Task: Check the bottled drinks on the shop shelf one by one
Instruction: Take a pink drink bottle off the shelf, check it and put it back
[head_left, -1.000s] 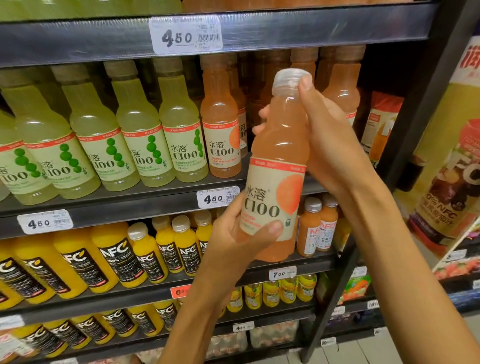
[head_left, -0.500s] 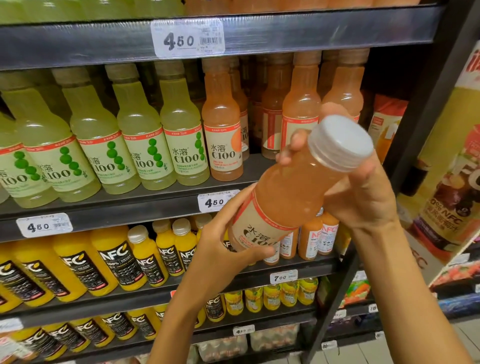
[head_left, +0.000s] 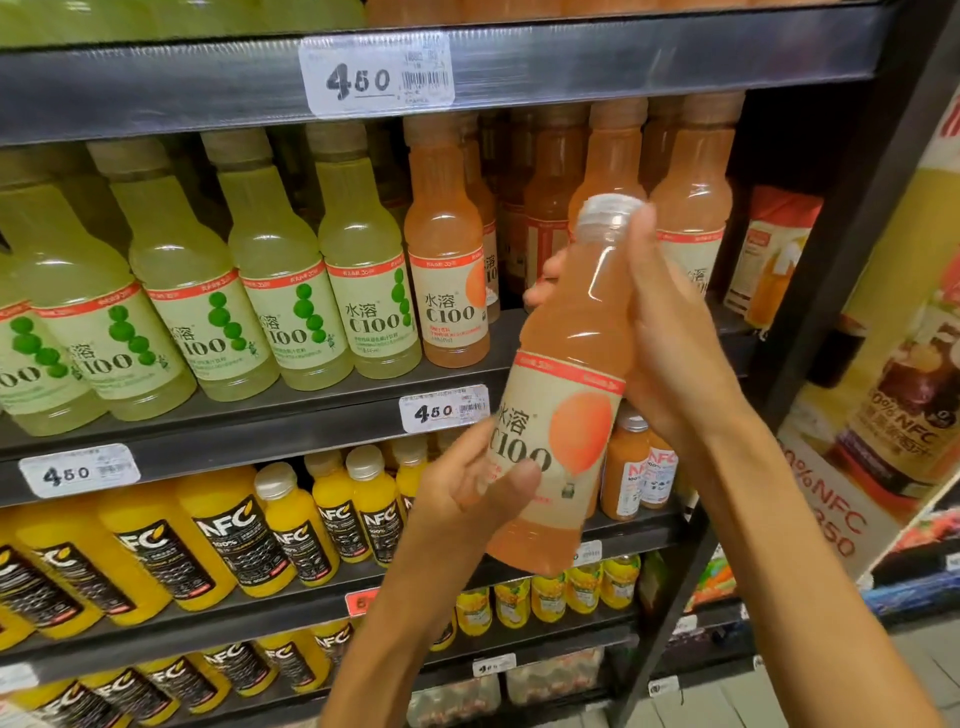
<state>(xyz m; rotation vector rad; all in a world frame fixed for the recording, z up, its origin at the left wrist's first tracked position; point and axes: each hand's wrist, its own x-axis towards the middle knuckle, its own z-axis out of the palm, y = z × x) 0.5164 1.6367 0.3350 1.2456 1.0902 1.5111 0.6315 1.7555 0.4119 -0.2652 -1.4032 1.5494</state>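
Note:
I hold an orange C100 bottle (head_left: 566, 374) with a white cap in front of the shelf, nearly upright and leaning slightly right, its label facing me. My left hand (head_left: 467, 493) grips its lower label from the left, thumb across the front. My right hand (head_left: 670, 332) wraps the neck and shoulder from the right, fingertips at the cap. More orange C100 bottles (head_left: 447, 260) stand on the middle shelf behind, with green C100 bottles (head_left: 270, 291) to their left.
The dark shelf edge (head_left: 260, 426) carries 4.50 price tags. Yellow NFC juice bottles (head_left: 234, 540) fill the shelf below, and small orange NFC bottles (head_left: 639, 467) sit behind the held bottle. A dark upright post (head_left: 810, 332) and a poster (head_left: 893, 395) stand at the right.
The bottle was tipped with its cap toward me half a second ago; now it stands nearly upright again, label forward. Both hands kept their grip throughout.

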